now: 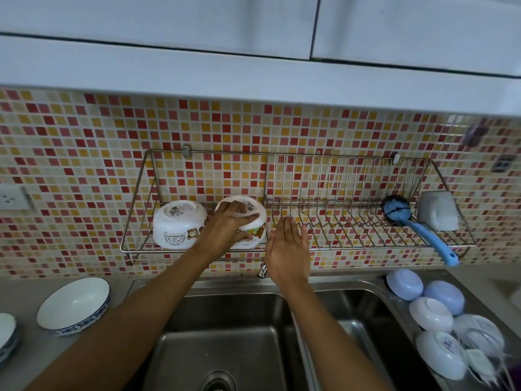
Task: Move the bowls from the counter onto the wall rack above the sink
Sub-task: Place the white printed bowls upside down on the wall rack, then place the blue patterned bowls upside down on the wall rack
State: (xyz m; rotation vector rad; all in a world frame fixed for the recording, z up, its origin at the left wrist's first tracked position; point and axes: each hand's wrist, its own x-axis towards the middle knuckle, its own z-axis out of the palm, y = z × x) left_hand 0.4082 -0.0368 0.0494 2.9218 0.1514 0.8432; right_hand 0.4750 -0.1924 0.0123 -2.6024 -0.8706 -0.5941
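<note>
A wire wall rack hangs on the tiled wall above the sink. Two white bowls with cartoon prints stand upside down in its left part. The left bowl stands free. My left hand grips the second bowl from above and in front. My right hand is open, fingers together, just right of that bowl and in front of the rack's edge, holding nothing. Several upturned white and pale blue bowls lie on the counter at the right of the sink.
A blue dish brush and a white holder sit at the rack's right end. A blue-rimmed white bowl stands on the left counter, with stacked dishes at the far left edge. A double steel sink and tap lie below.
</note>
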